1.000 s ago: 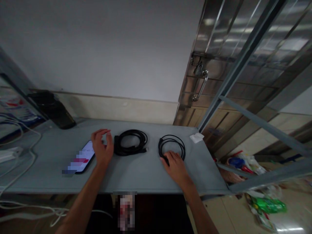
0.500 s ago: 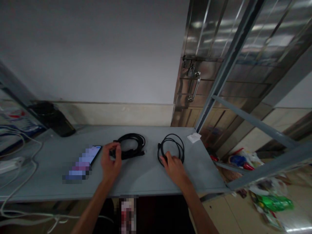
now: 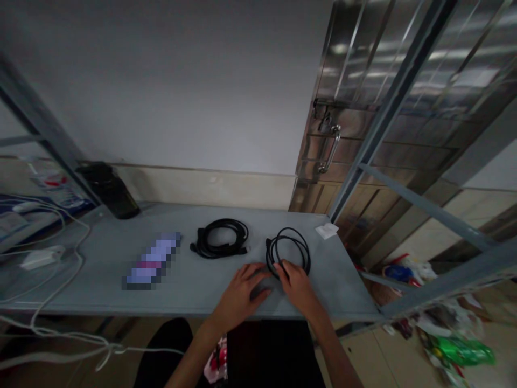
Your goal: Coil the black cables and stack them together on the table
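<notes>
Two coils of black cable lie on a grey shelf top (image 3: 181, 302). The thinner, looser cable coil (image 3: 307, 249) is on the right, and my right hand (image 3: 298, 286) pinches its near side between thumb and fingers. Just left of that coil hovers my left hand (image 3: 242, 293), its thumb and fingers apart and nothing in it. Its fingertips come close to the coil; whether they touch it I cannot tell. A thicker cable coil (image 3: 242, 234) rests untouched behind my left hand, with its plug ends lying at its front.
Left of the coils lies a phone (image 3: 155, 261), its screen blurred out. A dark bottle (image 3: 117, 194) leans at the back left. White cords and a white adapter (image 3: 42, 257) occupy the left end. Crumpled paper (image 3: 327, 230) sits near the right edge, beside a metal frame post (image 3: 363, 156).
My left hand has let go of the thicker coil and moved right to the thinner one. My right hand stays at the thinner coil. The view has shifted slightly left.
</notes>
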Motion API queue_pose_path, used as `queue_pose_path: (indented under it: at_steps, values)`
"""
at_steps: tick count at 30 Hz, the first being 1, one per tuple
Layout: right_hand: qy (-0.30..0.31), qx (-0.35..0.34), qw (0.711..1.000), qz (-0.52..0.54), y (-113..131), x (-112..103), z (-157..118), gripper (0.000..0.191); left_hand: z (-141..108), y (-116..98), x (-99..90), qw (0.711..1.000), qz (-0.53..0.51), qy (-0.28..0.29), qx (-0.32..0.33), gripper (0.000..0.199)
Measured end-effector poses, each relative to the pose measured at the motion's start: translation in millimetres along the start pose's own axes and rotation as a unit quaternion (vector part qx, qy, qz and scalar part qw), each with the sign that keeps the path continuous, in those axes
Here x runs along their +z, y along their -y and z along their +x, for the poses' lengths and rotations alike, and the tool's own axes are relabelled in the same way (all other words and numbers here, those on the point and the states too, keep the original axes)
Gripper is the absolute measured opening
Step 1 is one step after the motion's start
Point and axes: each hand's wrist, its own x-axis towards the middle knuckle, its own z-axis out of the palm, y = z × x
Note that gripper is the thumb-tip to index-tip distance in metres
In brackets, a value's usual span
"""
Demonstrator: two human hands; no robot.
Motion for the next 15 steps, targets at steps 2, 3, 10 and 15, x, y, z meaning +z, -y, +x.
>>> queue_pose_path:
  at_steps: [2,3,10,15]
  values:
    - [-0.003,-0.008,1.0,-0.007,5,-1,-7,0.024,-3,0,-0.6,1.0,0.013,0.001,0.0,0.043]
    - [0.0,-0.013,1.0,-0.022,8,-1,-10,0.021,-4,0,-0.6,1.0,0.017,0.001,0.0,0.043]
    - [0.01,-0.009,0.995,-0.101,16,3,-19,0.003,-3,2,4.4,0.999,-0.007,-0.038,0.001,0.046]
    - [-0.002,0.0,0.996,-0.09,29,5,-29,0.01,-4,6,7.9,0.997,-0.017,-0.069,-0.001,0.043]
